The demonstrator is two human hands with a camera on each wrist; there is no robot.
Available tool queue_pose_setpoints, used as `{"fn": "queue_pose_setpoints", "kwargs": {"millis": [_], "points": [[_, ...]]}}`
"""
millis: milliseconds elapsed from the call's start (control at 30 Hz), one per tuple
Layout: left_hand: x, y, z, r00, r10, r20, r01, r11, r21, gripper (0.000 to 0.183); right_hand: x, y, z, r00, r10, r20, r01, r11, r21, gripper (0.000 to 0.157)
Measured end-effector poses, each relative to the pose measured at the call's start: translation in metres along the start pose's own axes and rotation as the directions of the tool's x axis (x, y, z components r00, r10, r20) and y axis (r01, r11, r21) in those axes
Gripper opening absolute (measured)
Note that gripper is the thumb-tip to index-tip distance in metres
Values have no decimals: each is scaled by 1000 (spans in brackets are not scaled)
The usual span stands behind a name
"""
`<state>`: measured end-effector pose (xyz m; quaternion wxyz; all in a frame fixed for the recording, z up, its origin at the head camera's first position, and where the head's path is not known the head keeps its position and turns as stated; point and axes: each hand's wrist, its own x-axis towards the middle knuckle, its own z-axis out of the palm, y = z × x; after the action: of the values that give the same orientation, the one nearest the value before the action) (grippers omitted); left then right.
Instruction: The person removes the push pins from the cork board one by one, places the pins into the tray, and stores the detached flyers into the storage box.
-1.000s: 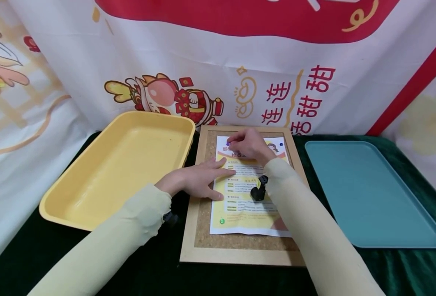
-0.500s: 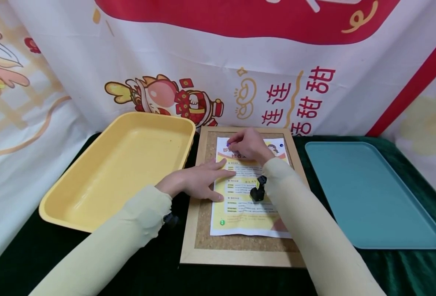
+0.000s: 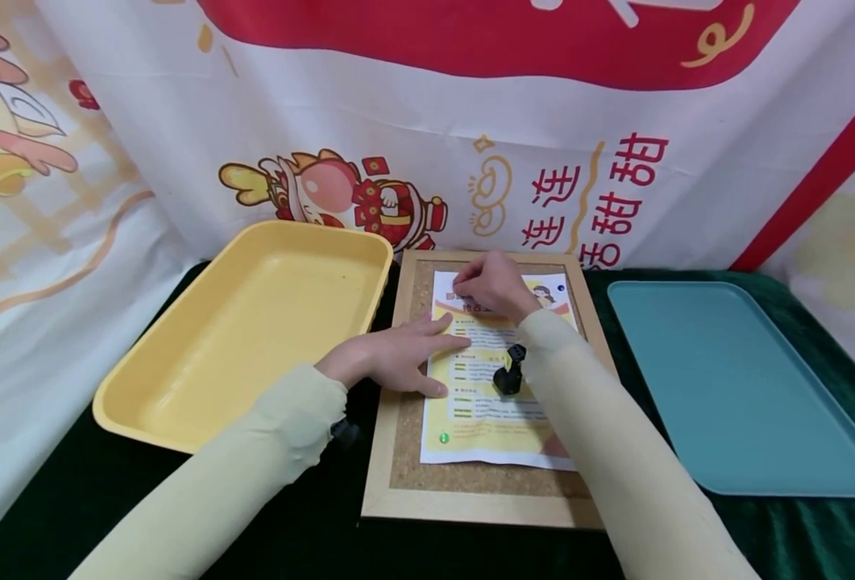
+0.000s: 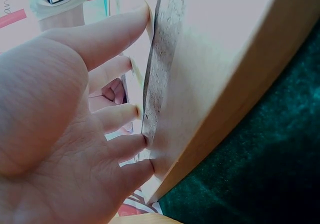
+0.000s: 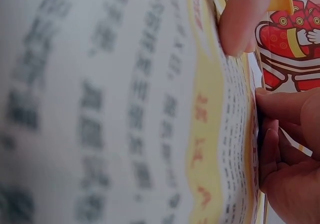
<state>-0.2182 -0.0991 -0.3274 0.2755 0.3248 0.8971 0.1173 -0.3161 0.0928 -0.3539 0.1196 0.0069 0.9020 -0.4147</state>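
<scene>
A printed yellow-and-white sheet [image 3: 500,419] lies on a wood-framed cork board [image 3: 408,451]. My left hand [image 3: 401,354] rests spread over the sheet's left edge, with fingertips touching the paper and cork in the left wrist view. Near the sheet's top left corner, my right hand [image 3: 495,286] pinches a push pin against the paper. Only a dark blue sliver of that pin shows between the fingers in the right wrist view. A dark blue push pin [image 3: 561,287] stands in the top right corner, and a green push pin [image 3: 444,438] in the bottom left.
To the left of the board stands a deep yellow tray [image 3: 253,322], and to the right a flat teal tray [image 3: 746,387]. Dark green cloth [image 3: 311,524] covers the table. A printed white banner [image 3: 412,105] hangs behind.
The head view has shifted slightly. My right fingers have turned a little at the top left corner, and the pin's purple-blue head, seen earlier, is now covered. The left hand stays put.
</scene>
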Motion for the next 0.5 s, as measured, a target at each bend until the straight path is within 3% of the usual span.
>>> {"fn": "queue_pose_setpoints", "kwargs": {"millis": [233, 500], "points": [[1, 2, 1, 1000, -3, 3, 3, 1000, 6, 76, -2, 1, -1, 1000, -26, -8, 26, 999, -34, 12], [-1, 0, 0, 1000, -2, 12, 2, 1000, 0, 77, 1, -1, -2, 1000, 0, 4, 0, 1000, -7, 14]]}}
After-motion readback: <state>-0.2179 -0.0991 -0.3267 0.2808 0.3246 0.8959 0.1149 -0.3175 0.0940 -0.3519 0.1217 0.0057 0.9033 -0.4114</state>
